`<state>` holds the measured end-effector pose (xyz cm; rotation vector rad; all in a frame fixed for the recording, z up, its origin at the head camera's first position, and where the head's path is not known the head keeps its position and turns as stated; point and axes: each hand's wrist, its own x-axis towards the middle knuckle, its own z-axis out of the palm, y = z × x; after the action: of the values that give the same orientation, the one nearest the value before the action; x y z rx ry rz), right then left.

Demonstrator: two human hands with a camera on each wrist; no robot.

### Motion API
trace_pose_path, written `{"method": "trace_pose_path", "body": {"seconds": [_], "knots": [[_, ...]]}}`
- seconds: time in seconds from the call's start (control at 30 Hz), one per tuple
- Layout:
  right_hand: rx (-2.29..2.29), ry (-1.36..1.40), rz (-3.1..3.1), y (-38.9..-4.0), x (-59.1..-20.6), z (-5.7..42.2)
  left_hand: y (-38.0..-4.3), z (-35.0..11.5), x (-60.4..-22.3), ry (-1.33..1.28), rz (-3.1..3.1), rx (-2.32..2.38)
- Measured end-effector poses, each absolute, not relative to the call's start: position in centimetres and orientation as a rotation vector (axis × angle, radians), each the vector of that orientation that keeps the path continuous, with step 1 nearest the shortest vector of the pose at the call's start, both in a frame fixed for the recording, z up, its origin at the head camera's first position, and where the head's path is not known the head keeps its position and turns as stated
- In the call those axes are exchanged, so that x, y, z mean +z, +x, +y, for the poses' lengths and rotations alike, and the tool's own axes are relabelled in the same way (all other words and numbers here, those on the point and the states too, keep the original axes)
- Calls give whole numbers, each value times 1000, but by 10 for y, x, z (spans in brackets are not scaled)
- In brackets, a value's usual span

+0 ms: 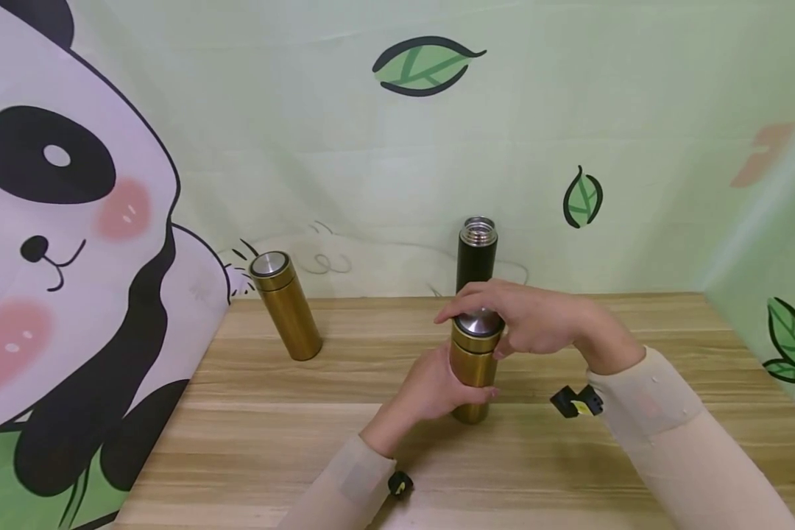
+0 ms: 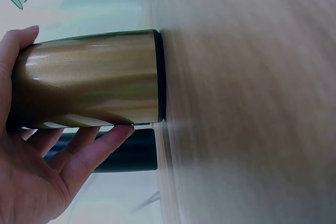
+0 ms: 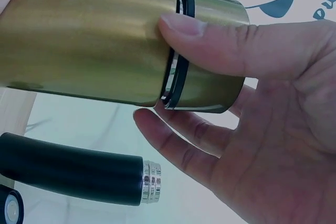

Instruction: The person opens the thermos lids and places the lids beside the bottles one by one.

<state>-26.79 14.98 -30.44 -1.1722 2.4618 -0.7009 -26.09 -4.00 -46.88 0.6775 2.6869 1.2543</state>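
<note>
A gold thermos flask stands upright on the wooden table. My left hand grips its body from the left, thumb across the front. From the right, my right hand holds the silver-topped lid, with thumb and fingers on opposite sides. In the right wrist view a narrow gap with a dark ring and a shiny band shows between lid and body. The left wrist view has the flask's black base at the table surface. Just behind stands a black flask with no lid and a bare steel threaded neck.
Another gold flask, its lid on, stands at the left of the table. A small dark round piece with a pale centre lies by the black flask in the right wrist view. A printed panda cloth hangs behind.
</note>
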Motion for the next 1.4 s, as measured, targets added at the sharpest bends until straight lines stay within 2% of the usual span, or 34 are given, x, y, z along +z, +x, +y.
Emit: {"method": "trace_pose_path", "body": {"seconds": [0.5,1.4], "knots": [[-738,-1202,2488,-267,-307,153,-262,-38,-469,702,2713,1244],[-379,-859,2923,-248,-290,144,-261,-38,-468,654,2701,1263]]}}
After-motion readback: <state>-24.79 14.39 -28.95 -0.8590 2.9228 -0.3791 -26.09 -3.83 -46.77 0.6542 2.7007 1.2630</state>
